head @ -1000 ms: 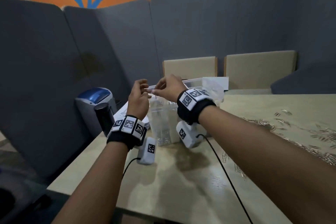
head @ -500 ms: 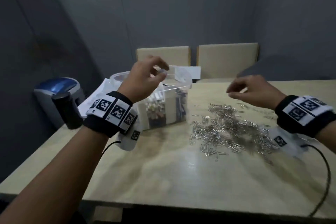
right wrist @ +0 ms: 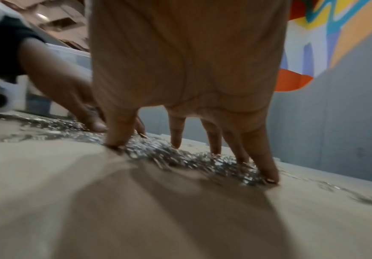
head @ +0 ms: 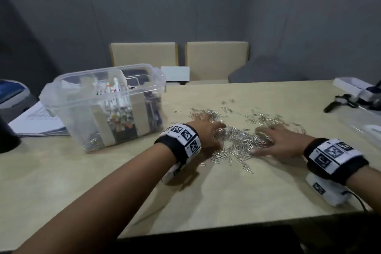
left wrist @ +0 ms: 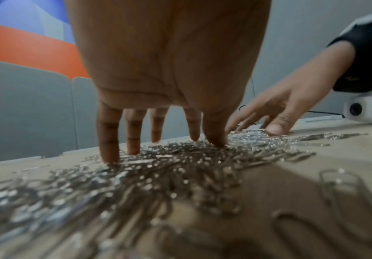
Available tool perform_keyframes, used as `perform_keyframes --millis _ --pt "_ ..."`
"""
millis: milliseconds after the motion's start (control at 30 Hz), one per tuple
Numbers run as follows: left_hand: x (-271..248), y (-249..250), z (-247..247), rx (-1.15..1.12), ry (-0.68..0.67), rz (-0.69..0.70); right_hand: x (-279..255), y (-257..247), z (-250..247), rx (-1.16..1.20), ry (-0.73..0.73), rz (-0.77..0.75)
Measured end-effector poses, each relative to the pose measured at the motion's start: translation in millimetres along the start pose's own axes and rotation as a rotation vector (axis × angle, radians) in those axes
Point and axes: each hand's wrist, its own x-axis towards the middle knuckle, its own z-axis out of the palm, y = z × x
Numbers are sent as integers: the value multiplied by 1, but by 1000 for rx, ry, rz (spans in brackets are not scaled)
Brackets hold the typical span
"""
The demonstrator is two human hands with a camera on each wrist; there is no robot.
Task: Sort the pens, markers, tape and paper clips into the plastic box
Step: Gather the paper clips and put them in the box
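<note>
A clear plastic box point(head: 153, 80) stands at the left of the table, with markers point(head: 117, 97) upright between its card dividers and some clips at its bottom. A wide pile of silver paper clips point(head: 241, 142) lies to its right. My left hand point(head: 208, 130) rests on the pile's left side, its fingers point(left wrist: 107, 140) straight and spread with the tips down in the paper clips point(left wrist: 136, 175). My right hand point(head: 276, 140) rests on the right side the same way, its fingertips point(right wrist: 269, 175) on the paper clips point(right wrist: 180, 157). Neither hand holds anything.
A stack of papers point(head: 37, 119) and a blue device point(head: 10, 93) lie left of the box, with a dark object point(head: 6, 136) near the left edge. Black and white gear point(head: 350, 99) sits at far right. Two beige chairs point(head: 216, 55) stand behind the table.
Both hands have left the box rim and come down to the right onto the pile of paper clips. The head view has swung right and down.
</note>
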Motion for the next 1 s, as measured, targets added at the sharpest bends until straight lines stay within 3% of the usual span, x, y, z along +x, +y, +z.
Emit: perform_keyframes --millis 100,200,400,567,733,833,1000 --pt "9 10 -4 49 5 47 5 -18 -1 -63 40 -112" --pt "14 11 -6 -2 77 75 6 -33 -10 -78 173 -179" --pt "9 4 -16 -49 188 44 8 -43 -20 23 331 -59" --pt "-12 -20 -46 -217 389 34 12 -54 -34 114 494 -57" --pt "-66 -59 -103 -541 564 13 15 -86 -58 356 605 -170" --pt "-109 -98 -133 -611 699 -69 14 -121 -79 446 635 -264" --pt "-171 -180 -157 -599 894 -391 18 -197 -112 531 663 -422"
